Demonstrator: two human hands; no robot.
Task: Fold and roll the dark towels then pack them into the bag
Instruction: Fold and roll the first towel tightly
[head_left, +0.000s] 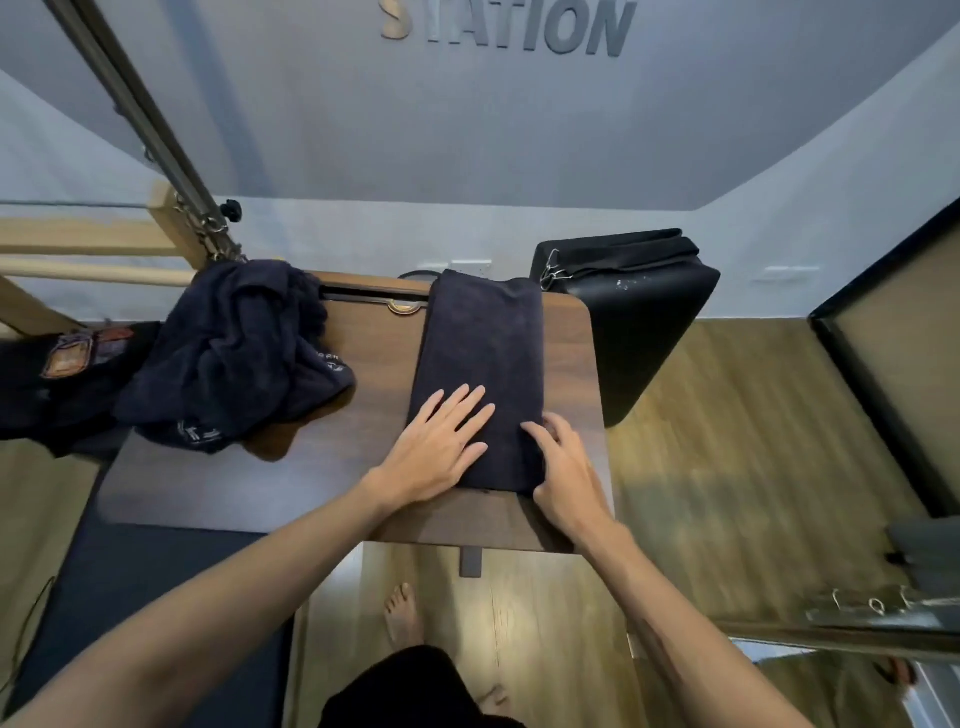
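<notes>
On the brown table (363, 493) in front of you lies 1 dark towel (480, 353), folded into a long strip. It runs from the table's near edge to the far edge, w/ the far end hanging a bit over the back.

Your left hand (439, 444) lies flat on the near end of the strip, fingers straight & spread, pressing down. Your right hand (563, 467) is at the strip's near right corner, fingers bent, touching the edge. Can't tell if it really pinches the cloth or just rests there. The 2 hands are near each other but not touching.

To the left, a pile of more dark towels (234, 353) sits all bunched up on the table's left side, some of it spilling off the edge. Left of that is a black bag (62, 374) w/ patches on it.

Behind the table on the right stands a black padded box (639, 322). Your bare feet show on the wood floor (727, 441) below.
</notes>
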